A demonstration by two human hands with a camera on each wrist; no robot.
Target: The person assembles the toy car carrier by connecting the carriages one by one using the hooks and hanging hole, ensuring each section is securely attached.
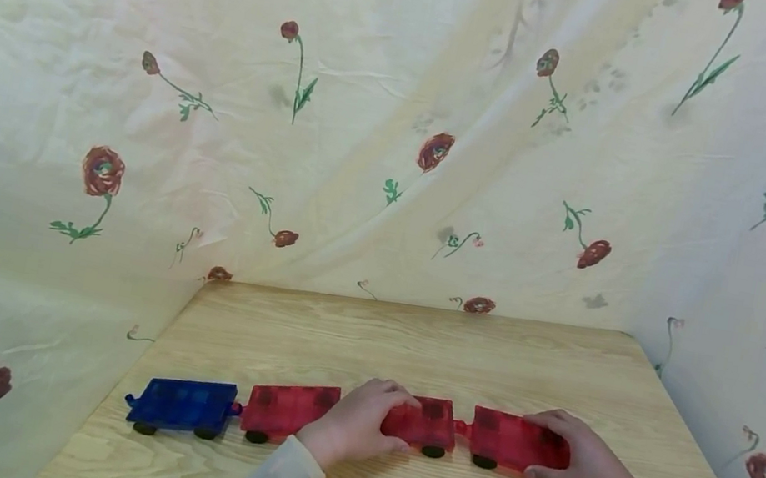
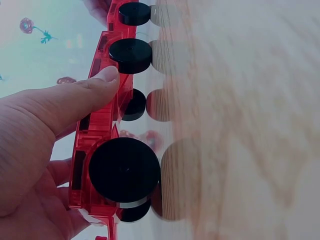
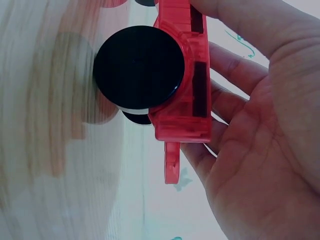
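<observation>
A row of toy train cars on black wheels stands on the wooden table. My left hand grips the middle red car by its long sides, the thumb lying along the near side in the left wrist view. The right-hand red car is held between thumb and fingers of my right hand. A small red coupling bridges these two cars. In the right wrist view, a red hook sticks out from the free end of the right-hand car, beside a large black wheel.
Left of my left hand stand another red car and a blue car, joined by a coupling, with a blue hook at the far left. Cream cloth printed with flowers hangs behind the table and at its sides.
</observation>
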